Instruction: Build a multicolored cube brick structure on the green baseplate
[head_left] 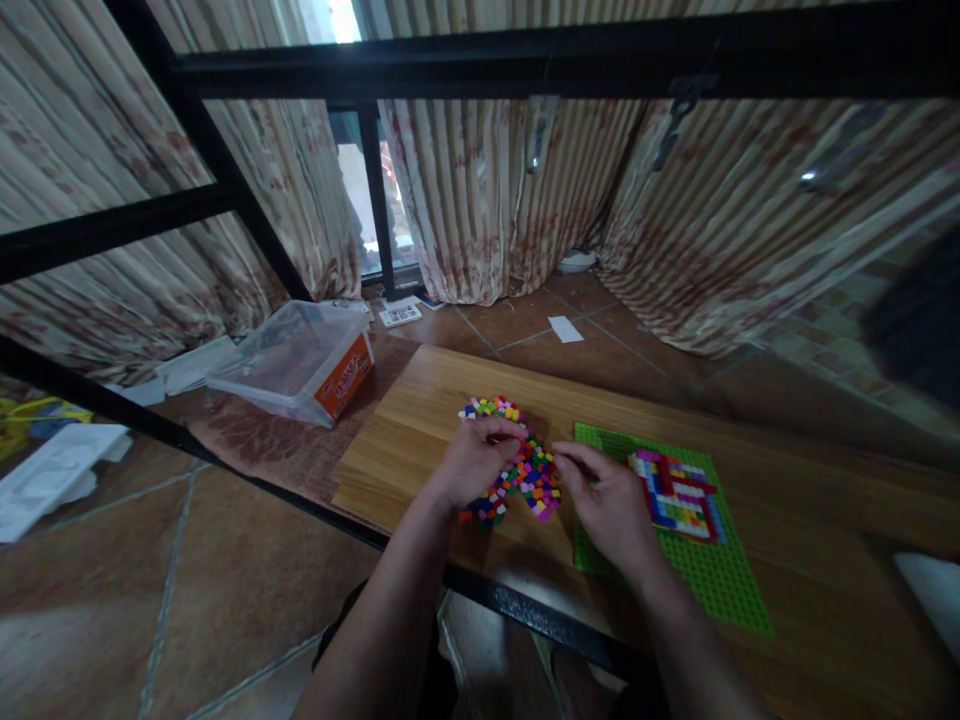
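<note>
A loose pile of small multicoloured toy bricks lies on the wooden board. My left hand is over the pile's left side, its fingers curled and thumb and forefinger close together; whatever is between them is too small to make out. At the pile's right edge, my right hand has its fingertips pinched, and I cannot tell what they hold. Under and beyond that hand lies a green studded baseplate. A flat build of red, white, blue and yellow bricks sits on it, partly hidden by my right hand.
The wooden board has a black metal edge nearest me. A clear plastic box with an orange label stands on the floor at left. White packaging lies farther left. Black frame bars cross in front of patterned curtains.
</note>
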